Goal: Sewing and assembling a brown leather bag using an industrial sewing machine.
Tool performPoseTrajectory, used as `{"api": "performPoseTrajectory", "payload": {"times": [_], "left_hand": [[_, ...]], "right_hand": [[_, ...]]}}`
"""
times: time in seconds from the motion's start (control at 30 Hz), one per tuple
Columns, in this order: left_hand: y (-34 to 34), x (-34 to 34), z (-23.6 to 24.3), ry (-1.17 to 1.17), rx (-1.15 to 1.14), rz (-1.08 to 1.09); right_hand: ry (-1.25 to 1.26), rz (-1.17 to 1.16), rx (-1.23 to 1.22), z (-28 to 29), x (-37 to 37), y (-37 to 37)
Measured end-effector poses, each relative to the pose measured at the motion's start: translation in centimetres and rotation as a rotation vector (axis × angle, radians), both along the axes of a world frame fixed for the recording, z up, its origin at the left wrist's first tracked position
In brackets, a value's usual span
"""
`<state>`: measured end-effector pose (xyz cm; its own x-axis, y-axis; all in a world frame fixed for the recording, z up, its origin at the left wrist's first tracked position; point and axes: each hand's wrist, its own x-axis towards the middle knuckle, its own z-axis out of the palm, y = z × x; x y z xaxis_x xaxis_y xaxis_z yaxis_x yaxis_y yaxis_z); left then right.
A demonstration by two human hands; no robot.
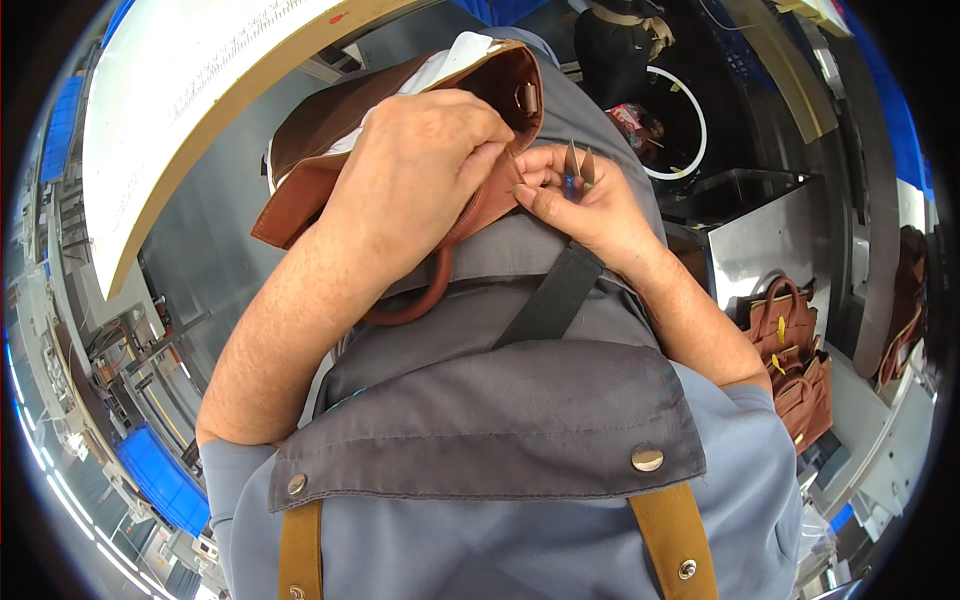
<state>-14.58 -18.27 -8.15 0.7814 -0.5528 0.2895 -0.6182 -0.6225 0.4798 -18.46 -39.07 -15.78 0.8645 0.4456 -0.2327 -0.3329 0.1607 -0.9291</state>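
Note:
A brown leather handbag [330, 112] lies on its side across my lap, its mouth toward the right with a metal ring inside. White sheet material [468, 52] shows along the opening. My left hand [425, 165] is closed over the near side, its thumb and fingertips pinched together at the bag's edge. Just right of it, my right hand [590, 205] pinches the same leather edge between thumb and forefinger. Small thread snips [577, 172] are tucked in that right hand, blades pointing up. A rounded brown handle [415, 308] hangs below the left wrist.
A pale curved-looking table edge [200, 110] runs along the upper left. More brown handbags [790, 350] stand at the right beside a metal box [765, 235]. A dark round bin with a white rim [700, 120] sits beyond my right hand. Blue crates [165, 480] are at the left.

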Motion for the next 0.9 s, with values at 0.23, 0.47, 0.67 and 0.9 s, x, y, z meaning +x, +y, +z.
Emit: {"api": "performPoseTrajectory", "payload": {"times": [0.23, 0.47, 0.67, 0.9], "left_hand": [[-1.2, 1.0, 1.2, 0.234, 0.187, -0.014], [-2.3, -0.3, 1.6, 0.056, 0.349, -0.021], [-2.5, -0.7, 0.7, -0.044, 0.364, -0.023], [-1.2, 0.5, -0.2, 0.144, -0.018, 0.049]], "right_hand": [[-0.004, 0.002, 0.03, 0.1, 0.1, 0.2], [0.017, -0.001, 0.016, 0.3, 0.3, 0.0], [0.01, 0.019, -0.015, 0.5, 0.4, -0.2], [0.001, -0.001, 0.005, 0.4, 0.2, -0.1]]}}
